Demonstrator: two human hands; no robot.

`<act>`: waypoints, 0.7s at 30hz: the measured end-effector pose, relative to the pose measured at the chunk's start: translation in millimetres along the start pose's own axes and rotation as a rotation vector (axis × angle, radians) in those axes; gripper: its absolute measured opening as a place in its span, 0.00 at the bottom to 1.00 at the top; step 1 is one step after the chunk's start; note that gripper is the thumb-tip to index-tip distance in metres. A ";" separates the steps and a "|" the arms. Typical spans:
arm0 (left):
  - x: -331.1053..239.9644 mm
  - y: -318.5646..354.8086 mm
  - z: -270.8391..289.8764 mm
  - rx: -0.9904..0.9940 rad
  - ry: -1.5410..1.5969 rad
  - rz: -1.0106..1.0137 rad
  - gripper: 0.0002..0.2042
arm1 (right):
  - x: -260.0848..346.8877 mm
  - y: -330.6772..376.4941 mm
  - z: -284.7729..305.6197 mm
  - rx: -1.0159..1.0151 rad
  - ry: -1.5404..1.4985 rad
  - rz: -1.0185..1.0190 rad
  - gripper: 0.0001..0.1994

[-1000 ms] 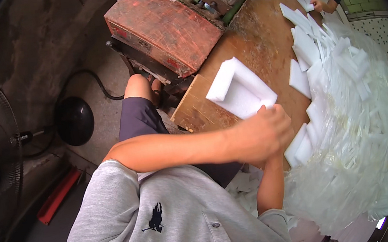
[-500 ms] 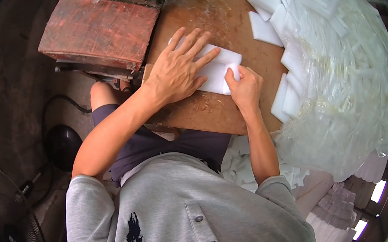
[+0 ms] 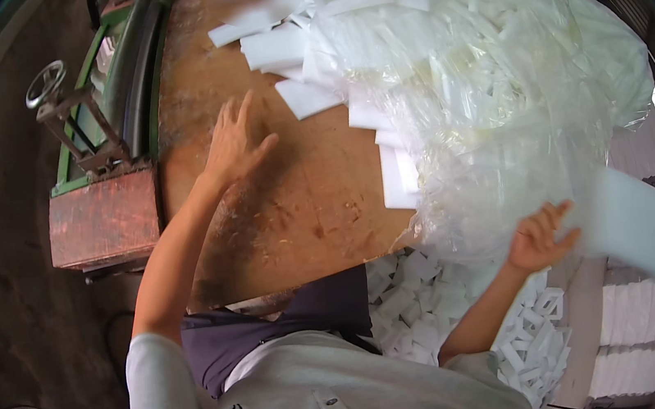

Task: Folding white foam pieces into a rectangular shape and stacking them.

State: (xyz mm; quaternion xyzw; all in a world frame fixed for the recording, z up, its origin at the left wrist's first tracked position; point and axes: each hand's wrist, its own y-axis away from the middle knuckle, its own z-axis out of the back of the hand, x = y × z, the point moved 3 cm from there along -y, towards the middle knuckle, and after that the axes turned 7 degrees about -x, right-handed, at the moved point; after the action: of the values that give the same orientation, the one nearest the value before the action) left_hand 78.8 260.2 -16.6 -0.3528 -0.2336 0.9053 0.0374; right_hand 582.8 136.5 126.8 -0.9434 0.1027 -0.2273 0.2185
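Green-framed machine (image 3: 136,85) (metal handwheel (image 3: 45,85) included), reddish box (image 3: 104,221).

Workshop with green-framed roller machine (image 3: 136,85), white foam heaps (image 3: 419,300)

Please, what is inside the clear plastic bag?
In the bag, many white foam pieces show at its open side. Whatever lies deeper is covered and cannot be seen.
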 end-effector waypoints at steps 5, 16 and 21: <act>18.8 -114.6 -40.5 -0.113 -0.452 -0.137 0.51 | 24.8 0.7 -11.8 -0.266 0.358 -0.002 0.24; 50.8 -168.7 -87.9 0.324 -0.339 -0.017 0.55 | -115.0 -214.0 -16.1 0.309 1.984 0.240 0.18; 14.3 -113.0 -79.9 0.329 -0.292 -0.164 0.52 | -201.1 -342.2 16.1 0.552 2.350 0.500 0.32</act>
State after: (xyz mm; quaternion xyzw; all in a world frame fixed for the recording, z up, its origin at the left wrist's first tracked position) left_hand 109.7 395.6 -26.0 -0.1873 -0.1135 0.9665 0.1337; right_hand 446.7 503.7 193.7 -0.0427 0.3630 -0.9037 0.2228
